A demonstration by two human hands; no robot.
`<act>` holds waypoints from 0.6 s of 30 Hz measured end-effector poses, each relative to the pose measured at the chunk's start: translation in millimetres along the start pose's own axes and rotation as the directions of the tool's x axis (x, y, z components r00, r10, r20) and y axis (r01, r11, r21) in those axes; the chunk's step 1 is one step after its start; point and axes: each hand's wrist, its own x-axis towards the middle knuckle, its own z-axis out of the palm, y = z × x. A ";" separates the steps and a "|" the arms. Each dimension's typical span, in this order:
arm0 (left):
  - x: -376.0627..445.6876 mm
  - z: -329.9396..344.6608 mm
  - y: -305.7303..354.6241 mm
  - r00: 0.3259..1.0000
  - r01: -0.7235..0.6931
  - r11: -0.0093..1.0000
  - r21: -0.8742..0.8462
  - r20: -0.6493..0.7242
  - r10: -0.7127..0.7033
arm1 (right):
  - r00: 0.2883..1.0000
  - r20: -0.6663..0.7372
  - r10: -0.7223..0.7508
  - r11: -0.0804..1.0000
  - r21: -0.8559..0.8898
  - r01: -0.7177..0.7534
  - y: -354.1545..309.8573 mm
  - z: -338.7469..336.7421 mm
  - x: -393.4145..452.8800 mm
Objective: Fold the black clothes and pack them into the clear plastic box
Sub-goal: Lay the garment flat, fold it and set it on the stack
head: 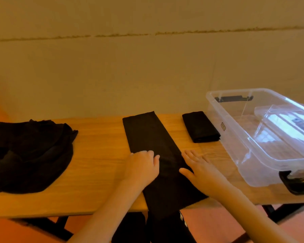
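Wooden desk point(98, 155): your left hand point(141, 166) and right hand point(199, 168) press flat, grip released, on the long black garment point(147, 137); next, fold it crosswise.

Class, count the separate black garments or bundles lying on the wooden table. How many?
3: a loose heap at the left, a long folded strip in the middle under both hands, and a small folded bundle beside the clear box. The heap may hide more.
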 end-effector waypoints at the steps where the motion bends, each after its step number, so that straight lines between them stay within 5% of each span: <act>1: 3.4 0.7 -1.6 0.998 0.025 0.999 -0.029 -0.053 -0.026 | 0.999 -0.031 -0.019 1.000 0.003 0.019 -2.6 -9.3 12.4; 4: 14.9 18.6 -10.0 0.991 0.088 0.994 -0.057 0.106 -0.082 | 0.986 -0.098 -0.135 0.990 0.030 0.139 -21.9 -25.7 68.6; 7: 29.4 36.0 -31.6 0.966 0.091 0.994 -0.052 0.247 -0.076 | 0.983 0.015 -0.182 0.982 -0.048 0.182 -36.8 -17.5 123.6; 14: 57.5 25.8 -59.9 0.964 0.066 0.998 -0.009 0.257 -0.061 | 0.996 0.010 -0.086 0.977 -0.194 0.086 -31.3 2.0 171.8; 18: 14.3 8.9 -39.3 0.997 0.005 0.995 -0.100 0.078 0.003 | 0.952 -0.129 -0.276 0.954 -0.160 0.254 -41.5 -0.2 123.2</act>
